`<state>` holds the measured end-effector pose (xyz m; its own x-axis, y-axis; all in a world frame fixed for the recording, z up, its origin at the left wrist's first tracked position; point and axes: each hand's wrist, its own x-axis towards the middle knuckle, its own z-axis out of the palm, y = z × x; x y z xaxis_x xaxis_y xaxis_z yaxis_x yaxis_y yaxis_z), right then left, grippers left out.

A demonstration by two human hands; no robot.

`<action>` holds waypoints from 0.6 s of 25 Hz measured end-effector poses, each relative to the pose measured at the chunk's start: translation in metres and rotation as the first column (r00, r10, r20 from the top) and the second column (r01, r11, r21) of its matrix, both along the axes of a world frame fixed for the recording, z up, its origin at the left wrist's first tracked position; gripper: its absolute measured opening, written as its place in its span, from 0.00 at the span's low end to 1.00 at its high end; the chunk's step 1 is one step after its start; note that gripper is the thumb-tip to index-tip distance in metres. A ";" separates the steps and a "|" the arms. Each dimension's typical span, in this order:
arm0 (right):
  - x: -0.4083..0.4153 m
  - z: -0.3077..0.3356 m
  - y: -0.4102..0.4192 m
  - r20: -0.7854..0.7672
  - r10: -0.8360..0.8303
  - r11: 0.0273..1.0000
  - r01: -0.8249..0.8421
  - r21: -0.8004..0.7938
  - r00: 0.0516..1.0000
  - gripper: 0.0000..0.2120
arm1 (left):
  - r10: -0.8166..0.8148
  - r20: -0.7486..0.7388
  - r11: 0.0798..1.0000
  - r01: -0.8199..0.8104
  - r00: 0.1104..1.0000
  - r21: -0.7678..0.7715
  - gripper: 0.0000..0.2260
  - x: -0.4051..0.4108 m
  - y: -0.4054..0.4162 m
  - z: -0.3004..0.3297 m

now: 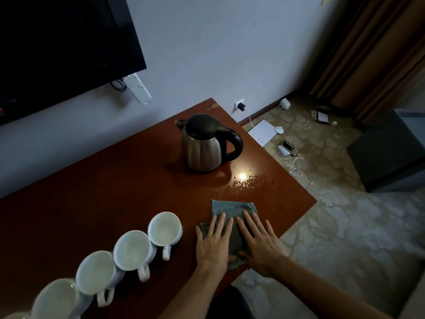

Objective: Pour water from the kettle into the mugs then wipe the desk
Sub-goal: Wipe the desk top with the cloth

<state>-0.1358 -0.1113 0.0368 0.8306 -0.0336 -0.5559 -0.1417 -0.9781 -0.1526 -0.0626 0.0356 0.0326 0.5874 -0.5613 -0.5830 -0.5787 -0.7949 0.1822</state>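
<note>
Pressing flat hands [239, 245] on grey terry cloth [232, 210], glossy wood desk [115, 180]

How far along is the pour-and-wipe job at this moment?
Pouring looks finished: the kettle stands upright on the desk, mugs lined up. Wiping is in hand: both the left hand and right hand press a cloth. The water droplets remain.

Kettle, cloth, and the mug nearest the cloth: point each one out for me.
kettle [202, 153], head view, on its steel body.
cloth [230, 208], head view, on the bare far part.
mug [164, 229], head view, on its inside.
</note>
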 end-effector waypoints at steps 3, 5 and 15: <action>0.009 0.004 -0.002 -0.023 0.014 0.999 -0.015 -0.046 1.000 0.44 | -0.054 0.023 0.996 0.052 0.998 0.071 0.49 0.017 -0.003 0.001; 0.027 0.005 -0.017 -0.058 0.029 0.998 -0.032 -0.058 0.998 0.46 | -0.054 0.013 0.993 0.053 0.998 0.101 0.50 0.032 -0.018 0.002; 0.112 -0.008 -0.072 0.040 0.074 0.997 -0.074 0.000 0.996 0.49 | 0.113 0.035 0.991 -0.115 0.993 0.062 0.49 0.093 -0.068 0.001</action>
<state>-0.0237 -0.1830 0.0284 0.8521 0.0295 -0.5225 -0.0630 -0.9854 -0.1583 0.0305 -0.0324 0.0339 0.6643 -0.4514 -0.5958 -0.4881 -0.8656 0.1116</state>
